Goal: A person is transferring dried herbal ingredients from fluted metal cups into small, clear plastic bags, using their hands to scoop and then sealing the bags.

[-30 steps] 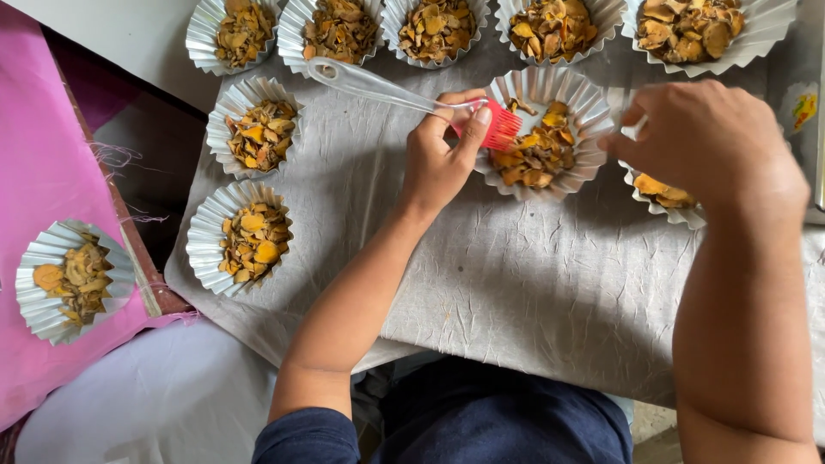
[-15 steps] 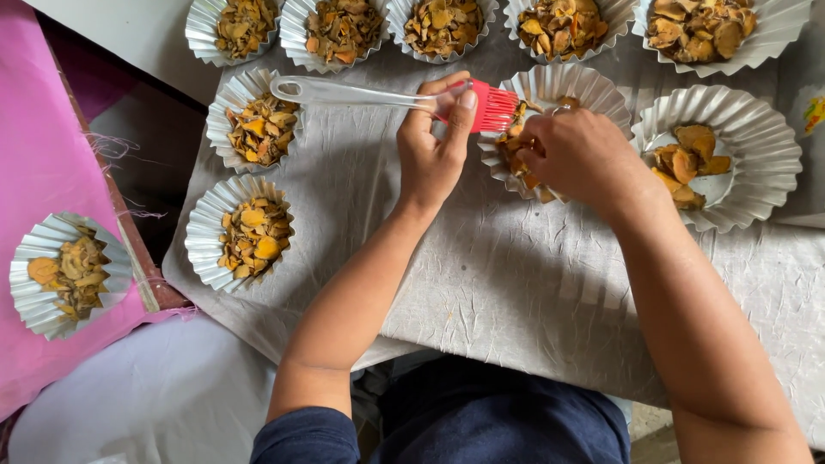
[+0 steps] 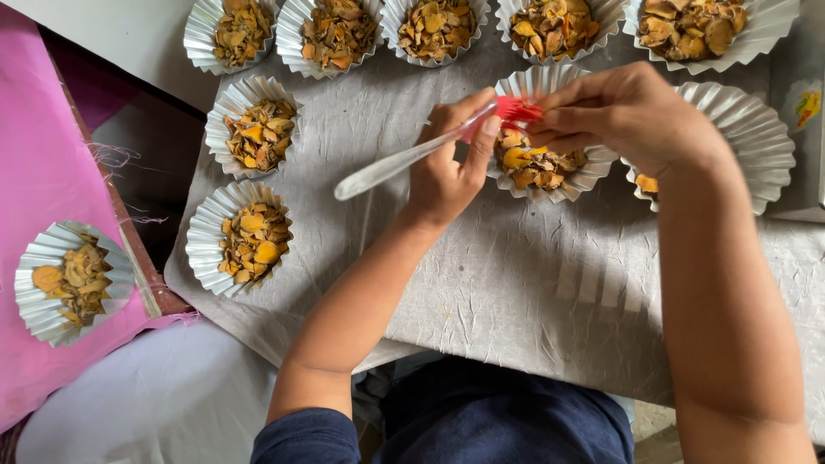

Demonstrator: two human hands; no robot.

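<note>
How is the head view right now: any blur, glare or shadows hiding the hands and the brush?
Head view: soft, even daylight, all sharp; the clear-handled, red-bristled brush in the left hand shows mild sheen, no blur; right hand hides some bristles; faint shadows on the grey crinkled cloth.

red brush bristles [image 3: 518, 109], silver pleated cups [image 3: 251, 238], pink cloth [image 3: 39, 180]

Five fluted foil cups [image 3: 336, 33] of dried yellow chips line the top of the grey cloth [image 3: 516, 292]; two more [image 3: 249, 238] sit left, another [image 3: 73, 279] on pink fabric [image 3: 34, 172].
</note>
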